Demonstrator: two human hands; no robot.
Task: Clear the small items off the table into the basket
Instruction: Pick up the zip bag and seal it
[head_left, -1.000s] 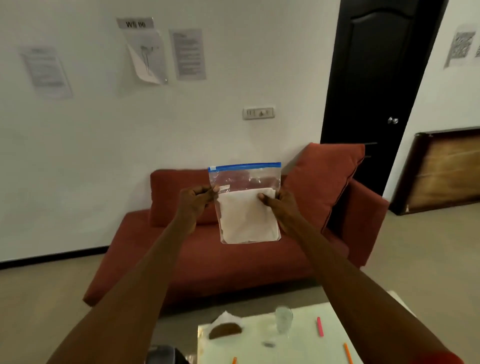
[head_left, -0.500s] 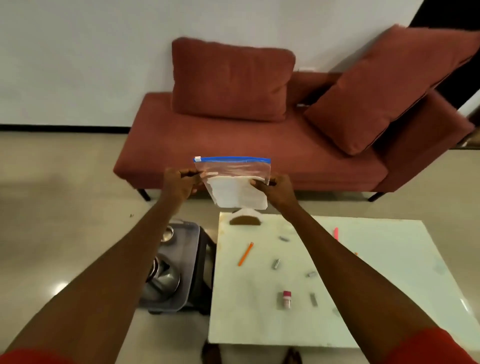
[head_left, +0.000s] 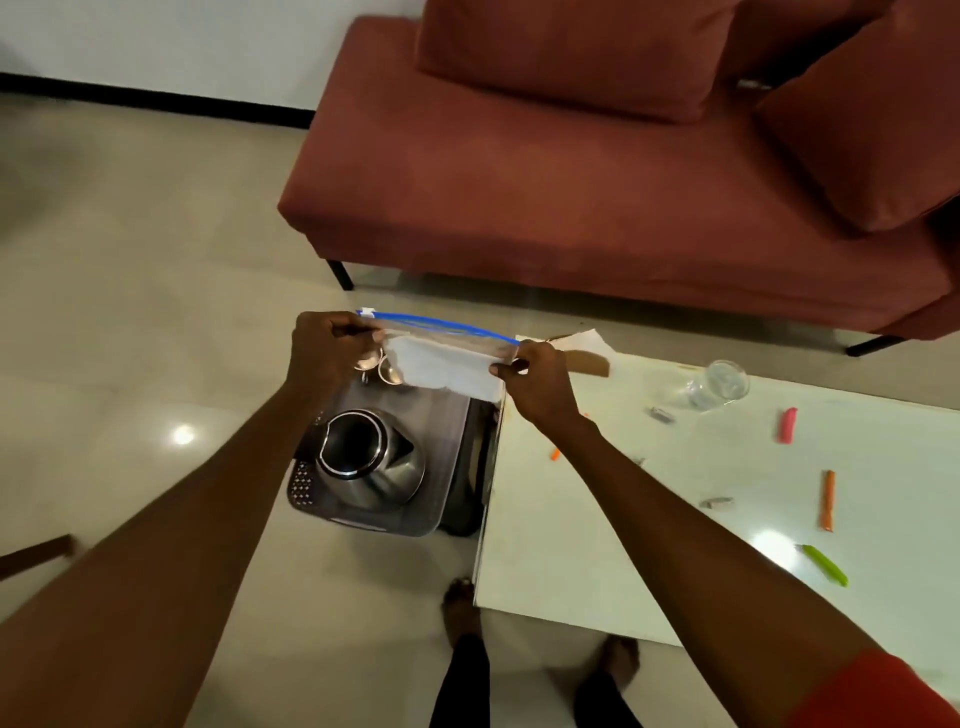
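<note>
A clear zip bag (head_left: 448, 358) with a blue seal and a white folded sheet inside hangs over the grey basket (head_left: 457, 441) on the floor. My left hand (head_left: 324, 351) pinches its left top corner and my right hand (head_left: 535, 382) pinches its right edge. A steel kettle (head_left: 371, 460) and metal spoons sit in the basket. On the white table (head_left: 649, 545) lie a pink clip (head_left: 788, 425), an orange pen (head_left: 828, 500), a green clip (head_left: 825, 565), a small orange piece (head_left: 556, 453) and several small metal bits.
A drinking glass (head_left: 719, 385) stands at the table's far edge, beside a brown card and white tissue (head_left: 587, 347). A red sofa (head_left: 571, 171) with cushions fills the back. My feet (head_left: 460, 608) stand on the tiled floor by the table's near edge.
The view has tilted down and left from the wall and sofa to the basket and table. Both hands have carried the bag down and left until it hangs over the basket.
</note>
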